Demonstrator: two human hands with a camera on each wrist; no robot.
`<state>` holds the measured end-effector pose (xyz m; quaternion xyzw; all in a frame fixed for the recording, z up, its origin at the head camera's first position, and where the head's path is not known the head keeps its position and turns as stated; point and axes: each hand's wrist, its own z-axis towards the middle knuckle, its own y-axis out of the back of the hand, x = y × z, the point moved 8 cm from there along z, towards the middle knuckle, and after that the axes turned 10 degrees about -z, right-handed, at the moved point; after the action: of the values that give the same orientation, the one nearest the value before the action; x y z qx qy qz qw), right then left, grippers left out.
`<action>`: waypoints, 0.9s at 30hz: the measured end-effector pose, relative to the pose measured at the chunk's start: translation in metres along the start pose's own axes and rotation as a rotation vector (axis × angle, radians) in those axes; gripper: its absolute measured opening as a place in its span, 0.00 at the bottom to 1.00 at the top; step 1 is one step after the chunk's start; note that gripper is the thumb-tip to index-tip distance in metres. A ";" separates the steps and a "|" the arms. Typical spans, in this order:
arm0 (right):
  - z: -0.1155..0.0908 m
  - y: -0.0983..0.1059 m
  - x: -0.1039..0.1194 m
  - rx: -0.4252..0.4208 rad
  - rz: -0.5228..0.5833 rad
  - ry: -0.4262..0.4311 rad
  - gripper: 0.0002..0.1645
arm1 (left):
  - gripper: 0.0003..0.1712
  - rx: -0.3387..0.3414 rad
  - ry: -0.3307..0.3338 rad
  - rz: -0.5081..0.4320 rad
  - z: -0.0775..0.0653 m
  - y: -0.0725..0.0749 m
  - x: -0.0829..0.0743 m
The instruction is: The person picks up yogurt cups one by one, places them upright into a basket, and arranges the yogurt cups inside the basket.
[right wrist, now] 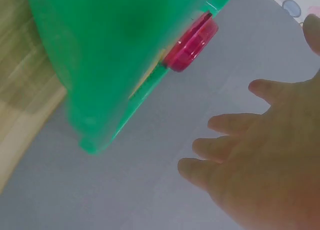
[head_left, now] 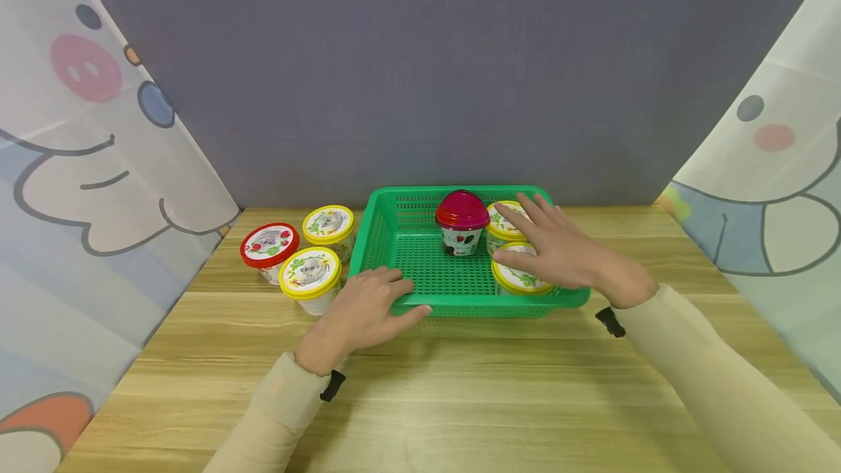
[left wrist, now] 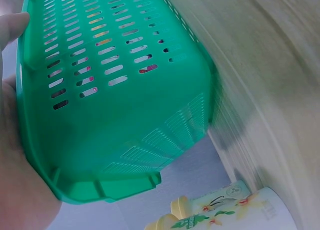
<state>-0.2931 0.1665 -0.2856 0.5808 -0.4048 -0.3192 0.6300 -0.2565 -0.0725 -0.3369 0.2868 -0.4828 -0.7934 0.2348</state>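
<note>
A green plastic basket [head_left: 447, 274] stands on the table, with my left hand [head_left: 371, 305] at its near left corner. The fingers of that hand bend over the rim and its thumb lies along the front edge. Inside the basket sit a printed cup with a magenta domed lid [head_left: 463, 216] and, at the right, two round yellow-lidded tubs [head_left: 525, 284]. Over these tubs my right hand [head_left: 561, 250] is spread, fingers straight and apart, partly covering them in the head view. From the right wrist, the hand appears above the rim and grips nothing.
Left of the basket stand a red-lidded tub [head_left: 269, 243] and two yellow-lidded tubs [head_left: 310, 274], close together. A grey panel [head_left: 447, 79] rises behind the wooden table [head_left: 460, 400]. Printed cartoon sheets [head_left: 762, 188] hang on both sides.
</note>
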 end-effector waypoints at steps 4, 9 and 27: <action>-0.010 -0.007 -0.001 -0.013 -0.002 -0.010 0.51 | 0.25 0.002 0.003 0.000 -0.001 0.000 0.000; -0.021 -0.015 0.000 -0.056 0.010 -0.002 0.50 | 0.24 -0.005 -0.006 0.001 -0.001 -0.001 0.001; -0.051 -0.023 0.012 -0.284 -0.017 -0.004 0.38 | 0.23 -0.001 -0.003 0.000 0.001 0.001 0.000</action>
<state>-0.2408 0.1779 -0.3066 0.4887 -0.3520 -0.3797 0.7022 -0.2569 -0.0722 -0.3361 0.2857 -0.4827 -0.7940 0.2343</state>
